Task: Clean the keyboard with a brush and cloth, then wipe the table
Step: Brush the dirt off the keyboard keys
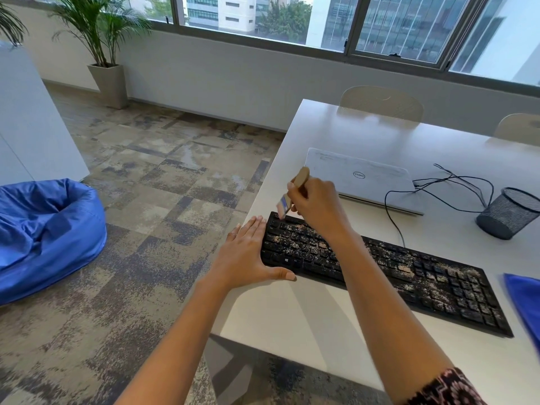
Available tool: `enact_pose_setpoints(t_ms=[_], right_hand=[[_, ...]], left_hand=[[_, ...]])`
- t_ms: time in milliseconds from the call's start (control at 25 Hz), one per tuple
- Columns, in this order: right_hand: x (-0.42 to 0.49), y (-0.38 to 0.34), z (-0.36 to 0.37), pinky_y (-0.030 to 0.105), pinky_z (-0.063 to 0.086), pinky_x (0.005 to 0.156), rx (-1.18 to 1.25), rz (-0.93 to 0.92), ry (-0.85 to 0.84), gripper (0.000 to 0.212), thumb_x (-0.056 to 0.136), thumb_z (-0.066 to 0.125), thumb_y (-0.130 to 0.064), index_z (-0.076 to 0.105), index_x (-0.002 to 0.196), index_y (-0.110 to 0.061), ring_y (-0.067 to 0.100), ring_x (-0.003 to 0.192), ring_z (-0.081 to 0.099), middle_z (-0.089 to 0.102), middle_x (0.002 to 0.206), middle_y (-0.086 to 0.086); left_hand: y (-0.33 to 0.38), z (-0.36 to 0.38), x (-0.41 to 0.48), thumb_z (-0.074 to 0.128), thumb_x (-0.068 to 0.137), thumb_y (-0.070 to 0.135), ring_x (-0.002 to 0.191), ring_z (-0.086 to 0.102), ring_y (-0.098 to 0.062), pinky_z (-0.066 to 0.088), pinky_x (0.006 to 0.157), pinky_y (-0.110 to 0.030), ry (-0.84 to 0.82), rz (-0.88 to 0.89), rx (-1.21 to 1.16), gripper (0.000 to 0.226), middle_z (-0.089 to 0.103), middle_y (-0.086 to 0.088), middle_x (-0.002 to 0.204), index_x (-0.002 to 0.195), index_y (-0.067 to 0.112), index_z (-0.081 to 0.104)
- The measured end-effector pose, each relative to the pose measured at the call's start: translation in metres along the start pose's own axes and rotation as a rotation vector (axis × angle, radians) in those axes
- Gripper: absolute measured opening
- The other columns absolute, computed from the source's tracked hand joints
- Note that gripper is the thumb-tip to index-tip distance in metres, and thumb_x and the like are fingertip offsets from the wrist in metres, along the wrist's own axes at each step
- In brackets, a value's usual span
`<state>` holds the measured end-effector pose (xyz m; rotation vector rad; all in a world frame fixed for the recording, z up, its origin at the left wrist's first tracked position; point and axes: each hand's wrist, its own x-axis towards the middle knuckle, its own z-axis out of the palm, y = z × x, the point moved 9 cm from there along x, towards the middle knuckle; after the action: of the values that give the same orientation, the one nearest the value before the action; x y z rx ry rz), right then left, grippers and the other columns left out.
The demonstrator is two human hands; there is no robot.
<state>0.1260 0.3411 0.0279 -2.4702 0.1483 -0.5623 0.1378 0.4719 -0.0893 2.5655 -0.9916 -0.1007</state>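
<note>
Right hand (pixel 315 204) pinches the light, stiff brush (pixel 292 192) by its wooden handle, left hand (pixel 248 252) flat, steadying the crumb-dusted keyboard (pixel 409 273).

Left hand (pixel 251 252) lies flat, palm down, fingers straight and together, thumb spread rightward. Right hand (pixel 317 206), farther off, curls round a brush (pixel 300 177), back of hand uppermost. Both forearms bare, extended forward.
</note>
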Motion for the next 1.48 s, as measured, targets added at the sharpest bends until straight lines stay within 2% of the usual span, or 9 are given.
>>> enact_pose_setpoints(t_ms=[280,520,640,880,1040,1120,1240,1320,1480], right_hand=[[-0.007,0.0,0.013,0.041,0.05,0.06,-0.073,-0.002,-0.055,0.037,0.101,0.049,-0.026,0.057,0.07,-0.006,0.025,0.056,0.059,0.059,0.062,0.006],[-0.003,0.005,0.001,0.041,0.055,0.058,-0.01,-0.022,0.007,0.036,0.105,0.047,-0.029,0.063,0.084,-0.004,0.021,0.056,0.066,0.066,0.066,0.007],[-0.009,0.01,0.006,0.033,0.045,0.057,-0.054,-0.019,-0.05,0.037,0.105,0.047,-0.028,0.056,0.072,-0.011,0.014,0.053,0.055,0.058,0.061,0.0],[-0.007,0.01,-0.003,0.047,0.054,0.061,0.008,-0.02,-0.066,0.039,0.104,0.048,-0.024,0.06,0.077,0.001,0.032,0.057,0.062,0.065,0.07,0.017],[-0.008,0.007,0.001,0.039,0.05,0.059,-0.016,-0.042,-0.044,0.039,0.105,0.048,-0.03,0.064,0.083,-0.003,0.021,0.058,0.062,0.066,0.069,0.008],[-0.011,0.011,0.006,0.036,0.044,0.058,-0.04,-0.026,-0.069,0.038,0.105,0.048,-0.03,0.059,0.074,-0.011,0.014,0.055,0.054,0.06,0.065,0.002],[-0.012,0.014,0.003,0.043,0.051,0.06,-0.033,-0.017,-0.096,0.041,0.104,0.049,-0.026,0.053,0.066,-0.01,0.011,0.049,0.048,0.068,0.075,0.009],[-0.01,0.016,-0.002,0.042,0.053,0.058,-0.007,-0.015,-0.099,0.041,0.103,0.05,-0.026,0.058,0.071,-0.002,0.015,0.048,0.051,0.072,0.087,0.019],[-0.005,0.018,-0.009,0.048,0.057,0.067,0.053,0.001,-0.056,0.037,0.103,0.051,-0.035,0.07,0.095,-0.005,0.025,0.064,0.068,0.072,0.075,0.01]], left_hand=[[0.002,-0.001,-0.001,0.045,0.055,0.096,0.149,-0.004,-0.01,-0.003,0.122,-0.038,-0.006,0.003,-0.001,0.138,0.003,-0.001,0.164,0.156,0.011,0.002],[0.001,-0.001,0.0,0.045,0.054,0.097,0.149,-0.002,-0.01,-0.001,0.122,-0.038,0.009,0.007,-0.011,0.139,0.006,-0.001,0.164,0.156,0.011,0.004],[0.0,0.0,0.0,0.043,0.054,0.098,0.149,-0.003,-0.009,-0.002,0.122,-0.039,0.004,0.006,-0.006,0.14,0.004,-0.001,0.164,0.156,0.011,0.002],[0.001,0.0,-0.001,0.045,0.056,0.096,0.149,-0.005,-0.009,-0.004,0.121,-0.037,-0.006,0.005,-0.003,0.138,0.002,0.0,0.164,0.156,0.012,0.001],[0.001,-0.001,-0.001,0.045,0.056,0.096,0.149,-0.004,-0.009,-0.003,0.121,-0.037,-0.004,0.003,-0.002,0.137,0.002,0.0,0.164,0.156,0.012,0.001],[0.001,-0.001,-0.001,0.045,0.056,0.096,0.149,-0.004,-0.009,-0.002,0.121,-0.037,-0.005,0.005,-0.002,0.138,0.003,0.0,0.164,0.156,0.012,0.001],[0.001,-0.001,-0.002,0.045,0.056,0.096,0.149,-0.004,-0.008,-0.002,0.121,-0.037,-0.004,0.006,-0.006,0.138,0.003,0.0,0.164,0.156,0.012,0.001],[0.001,-0.001,-0.002,0.045,0.056,0.096,0.149,-0.004,-0.009,-0.002,0.122,-0.038,-0.005,0.006,-0.009,0.138,0.003,0.0,0.164,0.156,0.012,0.002],[0.001,-0.001,-0.001,0.046,0.056,0.096,0.149,-0.002,-0.01,-0.001,0.122,-0.039,0.003,0.008,-0.008,0.138,0.005,-0.001,0.164,0.156,0.011,0.003]])
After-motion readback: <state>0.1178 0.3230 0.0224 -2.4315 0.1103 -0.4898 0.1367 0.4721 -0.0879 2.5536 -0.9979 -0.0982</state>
